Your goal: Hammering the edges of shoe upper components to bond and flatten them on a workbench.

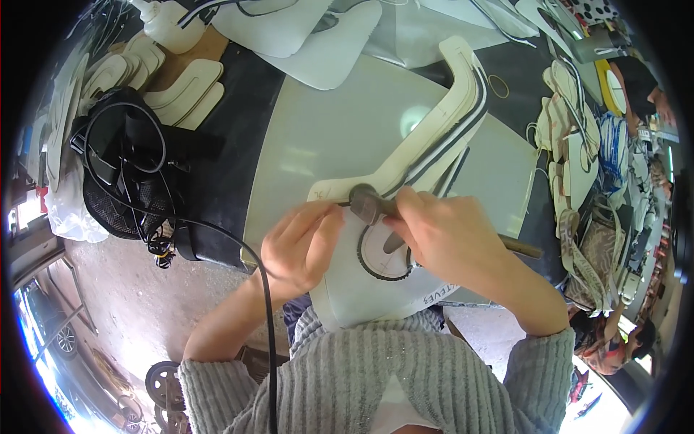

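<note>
My right hand (450, 235) is closed round a hammer; its dark, rounded head (367, 202) rests over the light panel and its handle (522, 247) sticks out to the right. A grey pointed piece (394, 242) shows under those fingers; its kind is unclear. Left of the hammer head, my left hand (300, 242) pinches a thin dark edging strip at its fingertips. Just beyond both hands lies a bent cream piece (390, 163) with black-edged strips along its right side. Nearer me, the pale panel (347, 289) has a curved cut-out with notched black edging (376, 273).
Under the work lies a smooth greenish-grey board (311, 137) on a black table. Cream curved pieces (191, 94), a white bottle (173, 25) and a black mesh bag (116, 195) stand left. A black cable (269, 325) crosses beside my left arm. Stacked parts (571, 137) lie right; people work beyond.
</note>
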The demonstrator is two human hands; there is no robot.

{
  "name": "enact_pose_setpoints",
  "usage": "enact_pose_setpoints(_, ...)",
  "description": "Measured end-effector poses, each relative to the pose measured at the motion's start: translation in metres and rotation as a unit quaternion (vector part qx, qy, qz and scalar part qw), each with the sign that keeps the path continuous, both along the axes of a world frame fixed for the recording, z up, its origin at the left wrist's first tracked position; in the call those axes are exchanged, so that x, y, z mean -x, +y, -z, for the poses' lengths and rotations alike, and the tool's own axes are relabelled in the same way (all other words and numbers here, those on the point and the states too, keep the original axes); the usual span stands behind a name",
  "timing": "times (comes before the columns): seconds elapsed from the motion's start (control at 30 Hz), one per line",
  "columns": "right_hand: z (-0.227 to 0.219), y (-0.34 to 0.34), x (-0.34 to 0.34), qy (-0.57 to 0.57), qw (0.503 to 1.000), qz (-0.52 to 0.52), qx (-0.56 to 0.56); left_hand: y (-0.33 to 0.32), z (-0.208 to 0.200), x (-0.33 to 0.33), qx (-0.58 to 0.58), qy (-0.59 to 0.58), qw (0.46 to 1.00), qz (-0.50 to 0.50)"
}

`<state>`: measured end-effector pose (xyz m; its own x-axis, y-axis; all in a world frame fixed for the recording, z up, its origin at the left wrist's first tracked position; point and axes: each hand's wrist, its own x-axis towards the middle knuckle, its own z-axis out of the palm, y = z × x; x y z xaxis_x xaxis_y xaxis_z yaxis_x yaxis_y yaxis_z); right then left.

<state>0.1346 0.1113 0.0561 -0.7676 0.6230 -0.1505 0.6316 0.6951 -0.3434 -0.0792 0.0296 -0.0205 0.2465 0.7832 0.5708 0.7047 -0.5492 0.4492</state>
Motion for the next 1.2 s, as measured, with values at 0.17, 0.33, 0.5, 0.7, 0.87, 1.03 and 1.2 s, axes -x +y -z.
enact_pose_setpoints(0.17,0.001,0.002,0.005,-0.003,1.0,-0.006,-0.012,0.002,-0.006,-0.001,-0.03,0.038,0.999,-0.01)
enact_pose_setpoints(0.33,-0.006,0.004,0.01,0.12,0.992,0.026,-0.031,-0.001,-0.004,-0.006,-0.036,0.004,0.999,-0.036)
enact_pose_setpoints(0.5,-0.001,0.0,0.013,0.016,1.0,-0.016,0.007,-0.004,0.0,-0.002,-0.039,-0.04,0.998,-0.037)
enact_pose_setpoints(0.7,0.0,-0.005,0.008,0.044,0.997,0.032,0.053,-0.008,-0.002,-0.001,-0.004,-0.053,0.998,-0.039)
enact_pose_setpoints(0.87,-0.007,0.008,-0.014,0.173,0.98,0.101,-0.012,-0.008,-0.018,0.001,0.076,-0.038,0.994,-0.072)
enact_pose_setpoints(1.03,-0.003,-0.013,-0.075,0.259,0.916,0.307,0.011,-0.025,-0.043,-0.05,0.128,-0.011,0.99,-0.064)
enact_pose_setpoints(1.2,0.028,-0.06,-0.104,0.171,0.896,0.404,0.069,-0.04,-0.034,-0.107,0.162,-0.066,0.985,0.009)
